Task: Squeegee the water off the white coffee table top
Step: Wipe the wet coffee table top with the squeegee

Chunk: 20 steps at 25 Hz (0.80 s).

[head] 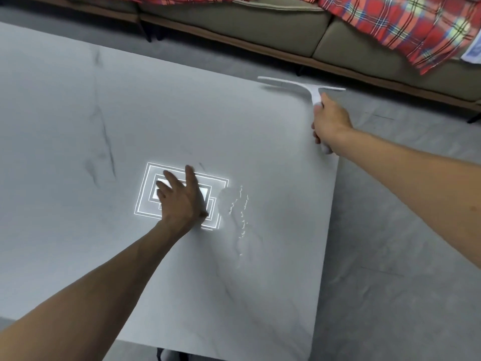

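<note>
The white coffee table top [78,105] fills most of the view, with faint grey veins in it. My right hand [329,119] grips the handle of a white squeegee [302,86], whose blade lies across the table's far right corner and juts past the edge. A patch of water [238,212] with glinting streaks lies right of the centre. My left hand [182,198] rests flat on the table with straight fingers, just left of the water, over a bright reflection of a ceiling light.
A beige sofa [260,24] runs along the far side, with a red plaid blanket [406,27] draped over it. Grey floor [403,282] lies to the right of the table. The table's right edge runs from the squeegee down towards the bottom.
</note>
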Motion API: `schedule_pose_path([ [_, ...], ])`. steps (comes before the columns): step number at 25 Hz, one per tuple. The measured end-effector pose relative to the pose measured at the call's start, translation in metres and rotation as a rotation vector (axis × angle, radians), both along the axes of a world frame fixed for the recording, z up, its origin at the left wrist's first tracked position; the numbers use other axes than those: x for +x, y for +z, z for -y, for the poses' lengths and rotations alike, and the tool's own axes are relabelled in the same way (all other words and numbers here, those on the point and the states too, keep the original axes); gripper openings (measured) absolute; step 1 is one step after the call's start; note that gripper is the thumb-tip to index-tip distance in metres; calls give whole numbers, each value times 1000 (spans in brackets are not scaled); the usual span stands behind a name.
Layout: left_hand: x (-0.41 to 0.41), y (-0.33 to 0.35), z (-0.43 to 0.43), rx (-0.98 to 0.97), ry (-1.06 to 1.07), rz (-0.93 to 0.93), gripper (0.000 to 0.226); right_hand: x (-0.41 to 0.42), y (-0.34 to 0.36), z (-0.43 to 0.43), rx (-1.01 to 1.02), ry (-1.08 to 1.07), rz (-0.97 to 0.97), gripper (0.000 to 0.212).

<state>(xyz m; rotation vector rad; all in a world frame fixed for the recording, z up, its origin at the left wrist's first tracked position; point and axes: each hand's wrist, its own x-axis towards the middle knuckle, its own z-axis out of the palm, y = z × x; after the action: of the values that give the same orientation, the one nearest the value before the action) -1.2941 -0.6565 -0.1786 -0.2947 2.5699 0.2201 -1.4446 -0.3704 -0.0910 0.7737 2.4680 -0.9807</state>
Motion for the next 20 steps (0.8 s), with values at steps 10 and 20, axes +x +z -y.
schedule_pose_path([
  [10,16,-9,-35,-25,-141,45,117,185,15,-34,84,350,163,46],
  [20,14,-7,-36,-65,-186,94,117,11,7,-38,-57,-265,42,41],
])
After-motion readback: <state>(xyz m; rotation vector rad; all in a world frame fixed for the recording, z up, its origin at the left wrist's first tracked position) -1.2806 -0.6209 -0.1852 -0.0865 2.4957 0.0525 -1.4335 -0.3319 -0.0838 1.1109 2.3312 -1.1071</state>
